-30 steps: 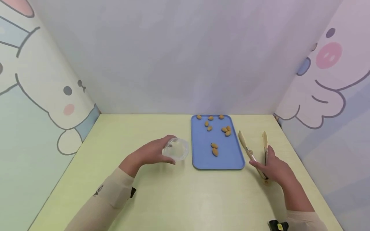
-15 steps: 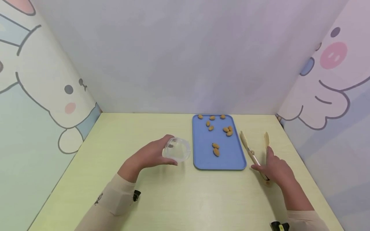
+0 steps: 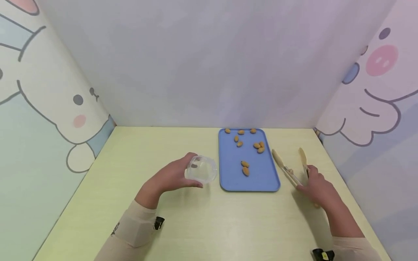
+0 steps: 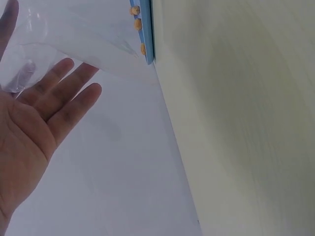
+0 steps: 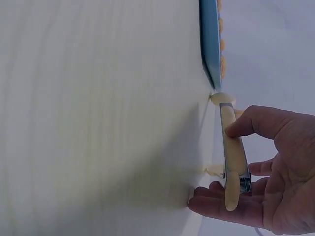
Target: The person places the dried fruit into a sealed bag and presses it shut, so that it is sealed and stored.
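Observation:
In the head view my left hand [image 3: 174, 174] holds a clear plastic container [image 3: 201, 169] between thumb and fingers, just left of a blue tray [image 3: 249, 181]. The left wrist view shows the hand [image 4: 34, 128] round the see-through container [image 4: 39, 34], other fingers spread. Right of the tray, my right hand [image 3: 321, 190] grips cream-and-metal tongs [image 3: 292, 175], whose two arms stand wide apart. In the right wrist view the thumb presses one tong arm [image 5: 234, 152], with curled fingers below. Several almonds [image 3: 245, 171] lie scattered on the tray.
The pale wooden table [image 3: 222, 224] ends at a plain back wall [image 3: 209, 65]. Cartoon-printed side walls [image 3: 375, 108] close off the left and right. The tray's far edge lies near the back wall.
My right hand has shifted slightly right and turned with the tongs, whose near end has swung right. The left hand and container stay almost in place. The view has shifted a little.

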Tool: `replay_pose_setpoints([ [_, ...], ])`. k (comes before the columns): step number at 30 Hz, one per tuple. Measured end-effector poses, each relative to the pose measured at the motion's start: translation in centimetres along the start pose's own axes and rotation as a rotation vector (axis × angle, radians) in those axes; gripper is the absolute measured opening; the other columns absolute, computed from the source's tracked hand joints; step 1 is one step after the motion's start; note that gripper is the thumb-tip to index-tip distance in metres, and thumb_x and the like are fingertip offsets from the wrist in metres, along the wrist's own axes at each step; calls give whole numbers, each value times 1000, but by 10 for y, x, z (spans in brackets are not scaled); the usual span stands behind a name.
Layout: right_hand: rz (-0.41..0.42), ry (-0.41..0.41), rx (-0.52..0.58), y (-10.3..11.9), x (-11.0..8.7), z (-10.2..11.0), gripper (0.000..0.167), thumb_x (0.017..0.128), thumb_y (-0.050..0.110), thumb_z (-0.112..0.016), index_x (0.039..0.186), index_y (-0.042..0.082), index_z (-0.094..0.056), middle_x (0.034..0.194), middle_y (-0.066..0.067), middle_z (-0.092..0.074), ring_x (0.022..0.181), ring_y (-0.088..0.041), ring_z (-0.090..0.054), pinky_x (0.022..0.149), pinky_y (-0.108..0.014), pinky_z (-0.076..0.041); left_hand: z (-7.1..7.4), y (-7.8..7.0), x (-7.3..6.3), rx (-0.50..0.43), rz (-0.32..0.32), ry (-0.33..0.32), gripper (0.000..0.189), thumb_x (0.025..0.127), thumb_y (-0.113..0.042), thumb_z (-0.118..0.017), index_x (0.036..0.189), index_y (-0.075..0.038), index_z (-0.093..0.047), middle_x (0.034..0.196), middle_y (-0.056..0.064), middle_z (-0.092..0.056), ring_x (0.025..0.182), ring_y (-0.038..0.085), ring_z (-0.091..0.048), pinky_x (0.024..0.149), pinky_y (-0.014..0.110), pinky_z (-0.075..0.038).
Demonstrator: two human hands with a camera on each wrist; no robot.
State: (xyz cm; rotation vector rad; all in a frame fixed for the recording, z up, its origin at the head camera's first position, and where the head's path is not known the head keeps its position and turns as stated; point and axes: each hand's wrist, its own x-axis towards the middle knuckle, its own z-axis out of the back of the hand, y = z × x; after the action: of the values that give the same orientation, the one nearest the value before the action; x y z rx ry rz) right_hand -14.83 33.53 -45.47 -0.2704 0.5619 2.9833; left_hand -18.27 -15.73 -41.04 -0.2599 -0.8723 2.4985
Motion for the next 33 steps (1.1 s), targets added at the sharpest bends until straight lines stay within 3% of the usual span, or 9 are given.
replay_pose_setpoints([
  [8, 17, -13, 26, -6, 4, 8, 84, 86, 28, -64, 139, -17, -15, 117, -48, -35, 99, -62, -46, 75, -66, -41, -1, 2, -1, -6, -6, -11, 90, 64, -64, -82, 135, -28, -41, 109, -7, -60, 90, 14, -57, 76, 33, -48],
  [14, 17, 19, 59, -13, 9, 11, 85, 90, 32, -58, 142, -14, -8, 118, -48, -32, 99, -61, -45, 74, -63, -42, -3, 7, -1, -20, -3, 3, 92, 65, -65, -81, 137, -27, -38, 111, 0, -61, 90, 16, -57, 76, 34, -48],
  [18, 12, 45, 24, -17, 13, 13, 103, 93, 47, -56, 147, -11, 11, 125, -55, -29, 106, -67, -42, 76, -66, -42, -6, 11, -1, -32, 5, 12, 94, 65, -66, -80, 138, -26, -35, 112, 3, -61, 90, 17, -56, 77, 34, -47],
  [22, -27, 98, -10, -24, 15, 14, 123, 90, 67, -51, 141, -14, 26, 133, -57, -19, 115, -70, -36, 83, -69, -40, -8, 12, -1, -81, 11, 24, 93, 66, -63, -81, 138, -28, -34, 114, 6, -61, 92, 18, -56, 77, 35, -48],
  [29, -35, 124, -11, -32, 14, 11, 123, 89, 71, -49, 142, -20, 14, 134, -57, -20, 117, -69, -35, 86, -69, -39, -12, 14, 0, -137, -19, 48, 86, 72, -50, -83, 143, -40, -35, 124, 2, -58, 99, 18, -56, 80, 37, -50],
  [33, -28, 117, -20, -32, 14, 12, 119, 88, 71, -50, 142, -22, 2, 131, -55, -28, 111, -66, -44, 81, -64, -43, -15, 15, 1, -128, -38, 41, 81, 74, -45, -84, 141, -37, -39, 123, -3, -58, 98, 16, -56, 80, 36, -50],
])
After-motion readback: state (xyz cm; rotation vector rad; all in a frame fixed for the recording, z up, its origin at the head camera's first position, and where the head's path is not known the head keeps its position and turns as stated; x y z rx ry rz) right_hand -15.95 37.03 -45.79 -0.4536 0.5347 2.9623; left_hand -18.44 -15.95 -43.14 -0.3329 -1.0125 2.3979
